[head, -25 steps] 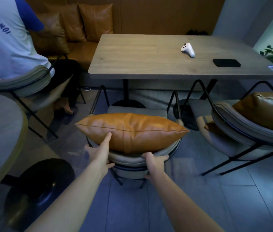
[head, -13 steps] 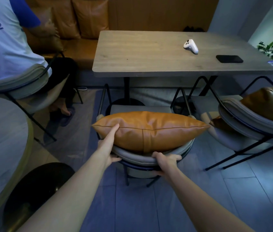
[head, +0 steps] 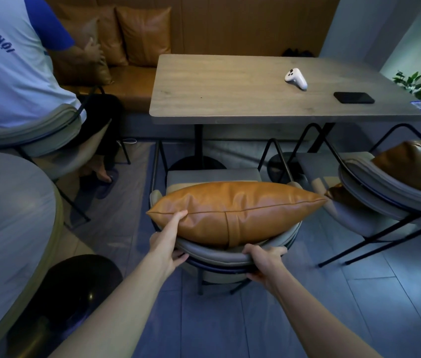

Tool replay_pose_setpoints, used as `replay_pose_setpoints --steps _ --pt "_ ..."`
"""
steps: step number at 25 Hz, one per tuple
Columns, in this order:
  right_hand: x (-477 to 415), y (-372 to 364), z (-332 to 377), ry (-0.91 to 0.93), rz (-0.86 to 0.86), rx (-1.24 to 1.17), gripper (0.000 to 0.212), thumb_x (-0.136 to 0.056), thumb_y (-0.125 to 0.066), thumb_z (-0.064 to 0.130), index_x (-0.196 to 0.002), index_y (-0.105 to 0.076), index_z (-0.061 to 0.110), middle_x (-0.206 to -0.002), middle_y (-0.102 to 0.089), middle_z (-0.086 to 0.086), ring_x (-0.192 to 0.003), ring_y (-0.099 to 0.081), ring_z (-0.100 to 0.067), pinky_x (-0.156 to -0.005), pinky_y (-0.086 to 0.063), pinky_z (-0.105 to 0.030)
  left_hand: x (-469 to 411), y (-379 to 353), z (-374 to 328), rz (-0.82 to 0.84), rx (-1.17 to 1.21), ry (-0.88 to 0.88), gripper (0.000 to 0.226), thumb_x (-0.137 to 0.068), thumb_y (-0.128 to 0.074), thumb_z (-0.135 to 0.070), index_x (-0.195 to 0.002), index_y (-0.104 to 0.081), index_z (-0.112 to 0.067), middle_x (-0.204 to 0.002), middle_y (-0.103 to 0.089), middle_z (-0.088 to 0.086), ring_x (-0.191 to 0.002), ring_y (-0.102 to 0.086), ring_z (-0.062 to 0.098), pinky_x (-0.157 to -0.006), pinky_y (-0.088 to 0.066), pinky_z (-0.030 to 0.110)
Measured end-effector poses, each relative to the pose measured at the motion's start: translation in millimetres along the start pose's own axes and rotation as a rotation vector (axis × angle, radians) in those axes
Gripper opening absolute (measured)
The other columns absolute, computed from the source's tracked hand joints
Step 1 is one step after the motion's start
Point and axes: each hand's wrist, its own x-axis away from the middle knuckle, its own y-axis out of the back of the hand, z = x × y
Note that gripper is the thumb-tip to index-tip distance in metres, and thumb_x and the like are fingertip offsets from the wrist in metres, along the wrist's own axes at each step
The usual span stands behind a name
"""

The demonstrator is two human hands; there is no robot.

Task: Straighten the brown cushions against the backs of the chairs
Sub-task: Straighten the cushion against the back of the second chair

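A plump, tan-brown leather cushion (head: pixel 237 211) with a piped seam is seen lying lengthwise across the curved grey padded backrest of the near black-framed chair (head: pixel 219 257), its right corner overhanging. A second, darker brown leather cushion (head: pixel 414 166) is propped on the backrest of the similar grey chair (head: pixel 374 195) at right.
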Motion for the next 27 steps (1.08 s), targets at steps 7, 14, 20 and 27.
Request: replay_pose_setpoints --steps 7,14,20,27 --pt "-1.5 -7.9 12.2 0.009 0.016 0.016 0.085 -0.073 -0.079 0.018 -0.126 -0.012 0.021 -0.126 -0.050 -0.023 -0.110 -0.059 -0.037 -0.061 -0.062 -0.041 -8.2 -9.2 -10.7 -0.070 0.032 -0.054 0.069 -0.068 -0.086 -0.046 -0.114 -0.046 -0.016 -0.108 -0.057 0.009 -0.106 -0.058 0.034 -0.092 -0.052 0.048" --pt "-10.9 -47.3 39.9 0.056 0.064 0.028 0.095 -0.077 -0.082 0.023 -0.139 -0.009 0.017 -0.129 -0.045 -0.020 -0.112 -0.059 -0.036 -0.071 -0.065 -0.048 -34.2 3.5 -55.3 -0.023 -0.039 -0.056 0.077 -0.067 -0.085 -0.055 -0.124 -0.043 -0.021 -0.106 -0.053 0.006 -0.092 -0.057 0.028 -0.094 -0.053 0.055" --pt "-37.3 -58.4 72.7 0.077 0.068 0.010 0.099 -0.078 -0.083 0.023 -0.143 -0.009 0.022 -0.134 -0.042 -0.017 -0.120 -0.053 -0.037 -0.082 -0.061 -0.056 -63.8 -8.0 -77.5 0.027 -0.044 -0.052 0.087 -0.061 -0.089 -0.053 -0.128 -0.042 -0.021 -0.116 -0.052 0.010 -0.109 -0.060 0.036 -0.087 -0.057 0.057" --pt "-39.4 -68.2 76.2 0.032 0.005 -0.046 0.102 -0.067 -0.080 0.023 -0.140 -0.010 0.033 -0.134 -0.045 -0.019 -0.113 -0.055 -0.038 -0.067 -0.064 -0.049 -78.9 -13.7 -76.7 0.011 -0.043 -0.048 0.082 -0.072 -0.085 -0.048 -0.136 -0.041 -0.021 -0.120 -0.044 0.008 -0.108 -0.054 0.034 -0.095 -0.053 0.060"
